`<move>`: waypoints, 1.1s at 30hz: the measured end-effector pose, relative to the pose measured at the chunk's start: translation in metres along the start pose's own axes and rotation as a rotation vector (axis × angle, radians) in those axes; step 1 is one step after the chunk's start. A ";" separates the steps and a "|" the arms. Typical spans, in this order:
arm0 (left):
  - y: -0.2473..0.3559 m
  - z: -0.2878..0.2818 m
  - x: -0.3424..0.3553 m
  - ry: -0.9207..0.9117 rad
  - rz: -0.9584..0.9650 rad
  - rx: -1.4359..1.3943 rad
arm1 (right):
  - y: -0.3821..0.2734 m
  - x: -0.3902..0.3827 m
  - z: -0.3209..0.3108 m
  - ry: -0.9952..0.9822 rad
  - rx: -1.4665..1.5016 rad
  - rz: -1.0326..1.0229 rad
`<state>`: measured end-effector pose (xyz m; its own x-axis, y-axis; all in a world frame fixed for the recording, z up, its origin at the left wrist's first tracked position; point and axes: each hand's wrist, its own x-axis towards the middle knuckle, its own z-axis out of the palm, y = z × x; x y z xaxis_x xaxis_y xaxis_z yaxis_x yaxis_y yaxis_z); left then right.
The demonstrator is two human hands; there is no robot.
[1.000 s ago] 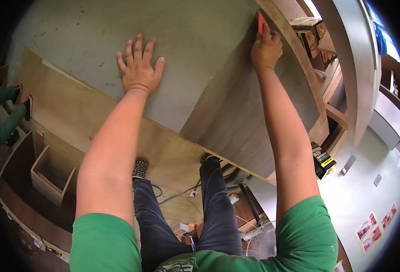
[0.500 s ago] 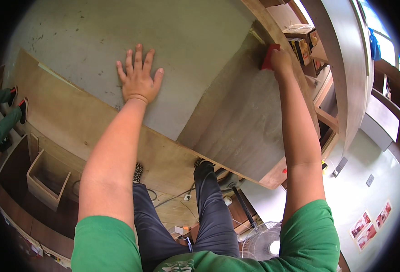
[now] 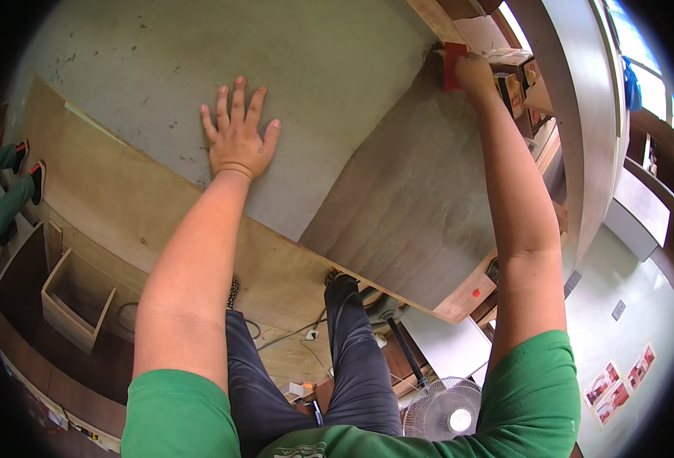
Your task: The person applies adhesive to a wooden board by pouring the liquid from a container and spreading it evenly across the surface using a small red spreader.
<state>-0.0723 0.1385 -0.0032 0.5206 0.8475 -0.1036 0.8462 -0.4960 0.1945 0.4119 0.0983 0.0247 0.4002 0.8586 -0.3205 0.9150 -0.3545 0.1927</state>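
My left hand (image 3: pixel 239 145) lies flat with fingers spread on a speckled grey-green board surface (image 3: pixel 169 91). My right hand (image 3: pixel 474 74) grips a flat red spreader (image 3: pixel 451 65) at the far right of the board, beside its wooden edge (image 3: pixel 437 17). A darker, streaked brownish area (image 3: pixel 390 206) covers the board's right part, from near the spreader down to the near edge. A pale plywood strip (image 3: pixel 100 175) runs along the near side, left of and below my left hand.
Another person's legs (image 3: pixel 4 200) show at the far left, beside a wooden box (image 3: pixel 77 294). A fan (image 3: pixel 438 408) and cables lie near my feet. Boxes (image 3: pixel 509 90), a blue bag (image 3: pixel 631 88) and a curved panel (image 3: pixel 573 107) are at the right.
My right hand with the red spreader moved down and right, then back up a little along the board's edge. My left hand shifted slightly in the picture, still flat.
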 end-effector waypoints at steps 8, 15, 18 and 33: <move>0.010 -0.001 0.002 -0.009 -0.001 -0.032 | 0.015 0.039 0.007 0.083 -0.397 -0.290; 0.011 0.000 0.005 -0.037 0.004 -0.012 | -0.023 0.044 -0.028 0.044 -0.245 -0.279; -0.012 -0.004 -0.007 -0.045 -0.012 0.038 | -0.103 -0.006 -0.059 -0.124 0.493 0.212; 0.001 -0.003 0.000 -0.034 -0.004 0.024 | -0.195 -0.201 -0.033 -0.020 0.535 -0.063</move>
<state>-0.0722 0.1387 0.0001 0.5202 0.8429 -0.1378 0.8507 -0.4971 0.1708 0.1512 0.0072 0.0818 0.3399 0.8790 -0.3343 0.8337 -0.4462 -0.3254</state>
